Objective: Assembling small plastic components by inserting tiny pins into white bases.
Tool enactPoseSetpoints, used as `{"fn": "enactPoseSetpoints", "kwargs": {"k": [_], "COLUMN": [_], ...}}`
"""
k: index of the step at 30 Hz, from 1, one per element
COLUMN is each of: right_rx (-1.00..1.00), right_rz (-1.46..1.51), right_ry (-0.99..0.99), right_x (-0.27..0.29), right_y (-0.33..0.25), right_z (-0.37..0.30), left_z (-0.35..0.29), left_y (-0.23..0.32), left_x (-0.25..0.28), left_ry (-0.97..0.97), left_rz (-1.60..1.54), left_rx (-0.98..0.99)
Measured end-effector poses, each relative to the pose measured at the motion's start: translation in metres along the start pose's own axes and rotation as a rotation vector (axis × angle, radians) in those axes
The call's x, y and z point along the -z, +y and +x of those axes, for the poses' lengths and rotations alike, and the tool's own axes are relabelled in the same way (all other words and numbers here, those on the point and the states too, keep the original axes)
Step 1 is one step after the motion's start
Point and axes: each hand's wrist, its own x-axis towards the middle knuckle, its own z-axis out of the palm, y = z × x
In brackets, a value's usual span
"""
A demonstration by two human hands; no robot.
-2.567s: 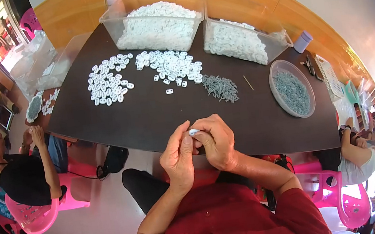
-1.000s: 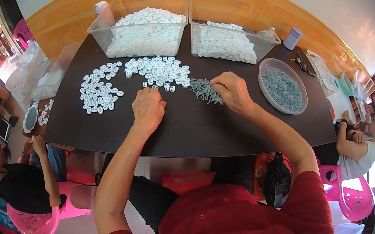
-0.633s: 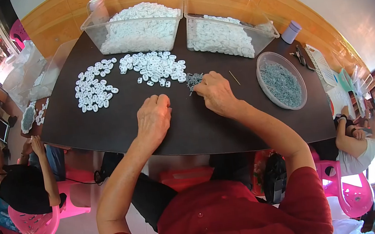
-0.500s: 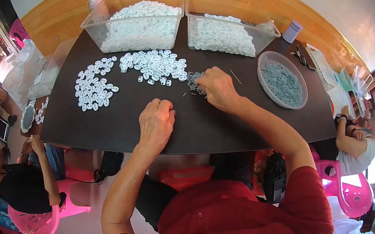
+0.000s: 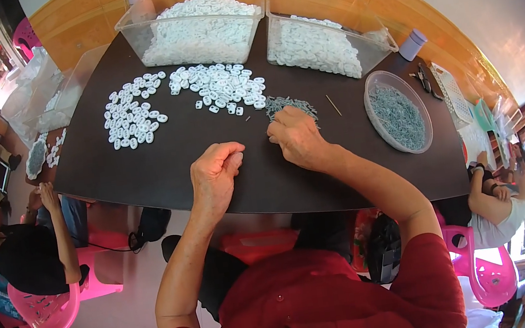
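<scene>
My right hand (image 5: 299, 139) is at the near edge of a small heap of thin grey screw-like pieces (image 5: 286, 102), its fingertips pinched together and covering part of the heap. Whatever lies in that pinch is too small to make out. My left hand (image 5: 214, 177) hovers over or rests on the dark table, thumb and forefinger closed together and pointing right; anything between them is hidden. Beyond the hands lies a pile of white oval two-holed plastic pieces (image 5: 220, 86). Farther left, more such ovals (image 5: 130, 118) are spread in a single layer. One loose grey piece (image 5: 248, 119) lies between heap and pile.
Two clear plastic bins (image 5: 197, 17) (image 5: 307, 22) full of white pieces stand along the far edge. A round tub (image 5: 430, 125) of grey pieces is at right, beside a thin brass-coloured stick (image 5: 334, 105), pliers (image 5: 424, 79) and a lilac bottle (image 5: 413, 44). Other people sit left and right.
My right hand has drawn slightly nearer and left, uncovering more of the grey heap. My left hand's thumb and forefinger have turned outward to the right. The whole view has shifted a little.
</scene>
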Motion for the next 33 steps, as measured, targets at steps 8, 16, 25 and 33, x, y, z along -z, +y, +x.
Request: {"fn": "enactPoseSetpoints", "kwargs": {"k": [8,16,25,33], "right_rx": [0.065,-0.232,-0.533,-0.554], "right_rz": [0.007,0.451,0.809,0.85], "right_ry": [0.057,0.053,-0.029,-0.045], "right_x": [0.006,0.025,0.031,0.033], "right_y": [-0.016,-0.061,-0.081,-0.092], "right_z": [0.001,0.009,0.003,0.0], "left_z": [-0.007,-0.02,-0.037,-0.048], "left_y": [-0.002,0.007,0.012,0.027], "left_x": [0.009,0.004,0.005,0.004], "left_ry": [-0.075,-0.042,0.015,0.024], "left_rz": [-0.419,-0.578,-0.537,-0.471], "left_rx": [0.226,0.243,0.182,0.141]}}
